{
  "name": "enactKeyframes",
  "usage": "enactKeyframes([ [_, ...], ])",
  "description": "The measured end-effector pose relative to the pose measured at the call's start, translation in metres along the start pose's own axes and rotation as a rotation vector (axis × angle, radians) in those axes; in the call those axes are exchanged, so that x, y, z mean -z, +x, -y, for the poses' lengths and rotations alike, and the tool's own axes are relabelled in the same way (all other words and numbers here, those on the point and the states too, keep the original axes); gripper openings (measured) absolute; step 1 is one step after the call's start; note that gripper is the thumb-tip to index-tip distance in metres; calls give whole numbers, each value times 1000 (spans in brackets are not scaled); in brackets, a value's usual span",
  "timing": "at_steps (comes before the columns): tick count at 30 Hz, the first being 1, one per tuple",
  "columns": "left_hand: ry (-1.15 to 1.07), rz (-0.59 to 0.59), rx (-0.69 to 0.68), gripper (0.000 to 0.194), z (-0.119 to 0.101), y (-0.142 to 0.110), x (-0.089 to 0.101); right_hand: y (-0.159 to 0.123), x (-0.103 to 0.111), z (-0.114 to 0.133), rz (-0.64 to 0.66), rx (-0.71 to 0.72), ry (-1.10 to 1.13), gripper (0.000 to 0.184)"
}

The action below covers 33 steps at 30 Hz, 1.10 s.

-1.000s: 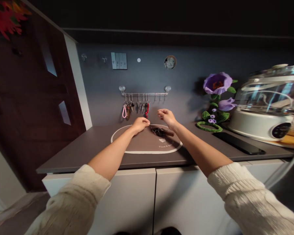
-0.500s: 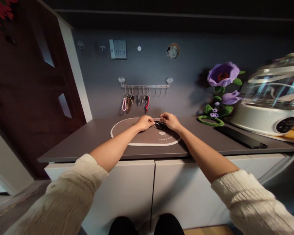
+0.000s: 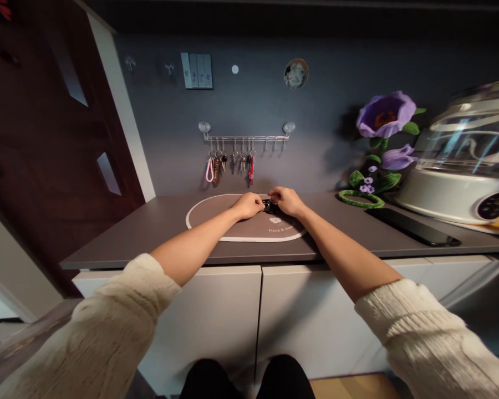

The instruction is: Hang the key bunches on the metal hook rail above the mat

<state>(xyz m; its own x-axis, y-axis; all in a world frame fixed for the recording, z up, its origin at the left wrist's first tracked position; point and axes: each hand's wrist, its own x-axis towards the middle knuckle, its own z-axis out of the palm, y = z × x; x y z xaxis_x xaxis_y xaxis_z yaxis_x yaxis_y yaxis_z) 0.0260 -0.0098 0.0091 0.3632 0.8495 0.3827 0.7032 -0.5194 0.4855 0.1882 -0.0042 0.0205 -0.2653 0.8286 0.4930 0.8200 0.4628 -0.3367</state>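
Both my hands meet over the rounded brown mat (image 3: 216,219) on the countertop. Between them is a small black object (image 3: 271,208) with a metal key ring (image 3: 266,205) at its left end. My left hand (image 3: 249,205) is closed, its thumb and fingertips pinching at the ring. From the right, my right hand (image 3: 286,200) curls over the black object with fingertips pressed together. Its fingers partly cover the object, so what exactly they grip is hidden. Several bunches of keys (image 3: 216,166) hang from a clear hook rail (image 3: 247,138) behind the hands.
A purple fabric flower (image 3: 386,116) with a green ring base stands to the right. A black phone (image 3: 413,227) lies before a white appliance with a clear top (image 3: 449,194). White cabinet doors (image 3: 208,316) are below the counter edge, and a dark red door (image 3: 45,166) is at left.
The view has tilted slightly, so the wall and counter appear higher. My hands stay together at the black object, with the right hand's fingers a little lower over it.
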Motion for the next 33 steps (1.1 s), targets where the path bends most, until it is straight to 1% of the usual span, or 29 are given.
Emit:
enactKeyframes([
  [5,15,-56,-49,17,1,3,3,2,-2,-3,-28,56,14,26],
  [9,5,-101,-80,16,1,5,7,3,-3,-4,-51,121,88,26],
  [14,110,-199,-182,13,-1,6,16,3,-3,-3,-45,141,137,26],
  [19,122,-260,-198,12,-4,5,20,4,-5,-4,-47,134,214,31],
  [21,115,-283,-198,12,-4,5,21,5,-5,-4,-47,117,288,28],
  [23,101,-308,-197,12,-5,5,22,6,-5,-3,-17,95,391,23],
  [28,17,-391,-192,11,-7,6,26,5,-2,3,57,14,713,11],
  [33,-70,-470,-205,10,-8,7,28,0,0,13,101,-59,1029,11],
])
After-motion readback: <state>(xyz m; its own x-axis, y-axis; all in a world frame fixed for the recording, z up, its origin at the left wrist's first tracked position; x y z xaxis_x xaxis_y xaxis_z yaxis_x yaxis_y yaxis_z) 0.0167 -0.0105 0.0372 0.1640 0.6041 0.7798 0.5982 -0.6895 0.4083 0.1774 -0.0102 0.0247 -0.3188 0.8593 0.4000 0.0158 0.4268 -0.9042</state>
